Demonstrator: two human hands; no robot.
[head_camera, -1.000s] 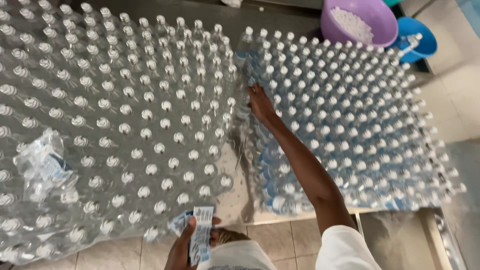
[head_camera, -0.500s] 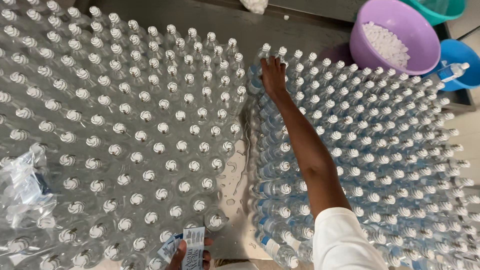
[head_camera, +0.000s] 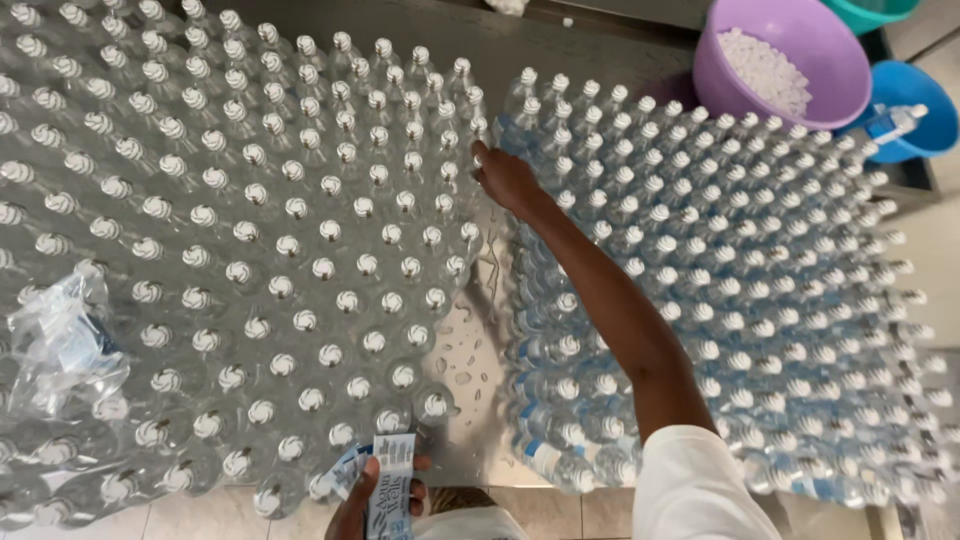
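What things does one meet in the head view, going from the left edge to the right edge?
Crumpled clear plastic bag → block of unlabelled capped bottles → left hand holding blue-and-white labels → bare wet metal table → right hand → block of labelled bottles → blue bowl.

Head cam, steep downward (near), bottles (head_camera: 300, 250)

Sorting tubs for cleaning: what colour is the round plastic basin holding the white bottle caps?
Purple round plastic basin, seen in the head view.
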